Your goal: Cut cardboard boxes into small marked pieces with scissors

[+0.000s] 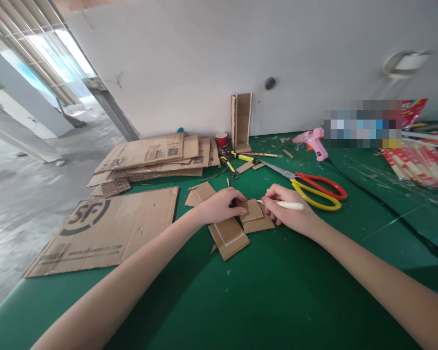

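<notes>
A small cardboard square (251,211) lies on top of a larger cardboard piece (259,225), with a white line along its lower edge. The fingers of my left hand (226,205) press on the small square's left side. Pinched in my right hand (282,206) is a white pen (292,205), its tip at the square's right edge. Partly under my left hand lies another cardboard piece (230,240) bearing a white L-shaped line. More small scraps (200,194) sit just beyond my left wrist.
A large flat cardboard sheet (113,228) and stacked cardboard (149,155) lie left. Beyond my hands are scissors (317,189), yellow-handled pliers (243,157), a red spool (221,139) and an upright cardboard trough (242,121). A pink glue gun (317,143) with a black cord lies right.
</notes>
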A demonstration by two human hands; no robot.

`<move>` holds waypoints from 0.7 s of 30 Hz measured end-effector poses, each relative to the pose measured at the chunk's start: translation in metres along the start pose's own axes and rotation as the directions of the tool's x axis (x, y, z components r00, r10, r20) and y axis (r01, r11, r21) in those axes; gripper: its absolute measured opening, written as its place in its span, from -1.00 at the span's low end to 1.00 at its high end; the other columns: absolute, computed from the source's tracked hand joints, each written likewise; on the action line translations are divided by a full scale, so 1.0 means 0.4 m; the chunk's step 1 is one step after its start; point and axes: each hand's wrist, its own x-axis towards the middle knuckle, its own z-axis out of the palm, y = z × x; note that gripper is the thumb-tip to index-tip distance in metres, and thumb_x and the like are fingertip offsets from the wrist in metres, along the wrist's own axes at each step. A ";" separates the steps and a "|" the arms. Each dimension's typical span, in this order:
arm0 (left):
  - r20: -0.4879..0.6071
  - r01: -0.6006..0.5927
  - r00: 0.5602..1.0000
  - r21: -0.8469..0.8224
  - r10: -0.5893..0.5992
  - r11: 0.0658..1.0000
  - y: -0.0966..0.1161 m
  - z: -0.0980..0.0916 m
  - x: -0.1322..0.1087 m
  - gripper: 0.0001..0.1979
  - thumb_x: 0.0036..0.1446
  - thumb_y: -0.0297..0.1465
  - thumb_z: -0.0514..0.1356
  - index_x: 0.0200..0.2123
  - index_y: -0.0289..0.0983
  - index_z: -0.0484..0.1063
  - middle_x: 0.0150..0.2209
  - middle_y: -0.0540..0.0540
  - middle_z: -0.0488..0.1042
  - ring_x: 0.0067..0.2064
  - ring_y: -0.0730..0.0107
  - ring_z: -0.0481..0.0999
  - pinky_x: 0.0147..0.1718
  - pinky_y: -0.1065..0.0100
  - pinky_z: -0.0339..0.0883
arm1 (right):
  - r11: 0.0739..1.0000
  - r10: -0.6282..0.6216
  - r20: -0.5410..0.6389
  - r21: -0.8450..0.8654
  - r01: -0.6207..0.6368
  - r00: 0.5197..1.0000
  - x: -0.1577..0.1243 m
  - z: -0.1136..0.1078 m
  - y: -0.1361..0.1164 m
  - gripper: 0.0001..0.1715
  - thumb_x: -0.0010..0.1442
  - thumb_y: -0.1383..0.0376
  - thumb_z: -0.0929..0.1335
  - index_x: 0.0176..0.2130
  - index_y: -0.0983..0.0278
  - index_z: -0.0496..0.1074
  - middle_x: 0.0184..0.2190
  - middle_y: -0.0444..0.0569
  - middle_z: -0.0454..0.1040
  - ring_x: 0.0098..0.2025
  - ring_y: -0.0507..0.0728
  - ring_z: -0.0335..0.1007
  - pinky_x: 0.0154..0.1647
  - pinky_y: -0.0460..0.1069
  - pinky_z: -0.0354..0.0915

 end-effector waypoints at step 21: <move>0.013 -0.045 0.999 0.033 0.044 0.998 -0.003 0.004 -0.005 -0.76 0.13 -0.25 0.15 -0.20 -0.27 0.41 -0.24 -0.11 0.43 -0.11 0.26 0.37 -0.16 0.28 0.28 | 0.996 -0.047 0.005 -0.071 0.047 0.999 -0.003 -0.003 -0.002 -0.82 0.19 0.16 0.25 -0.38 0.20 0.28 -0.55 -0.16 0.41 -0.60 0.02 0.35 -0.73 -0.14 0.25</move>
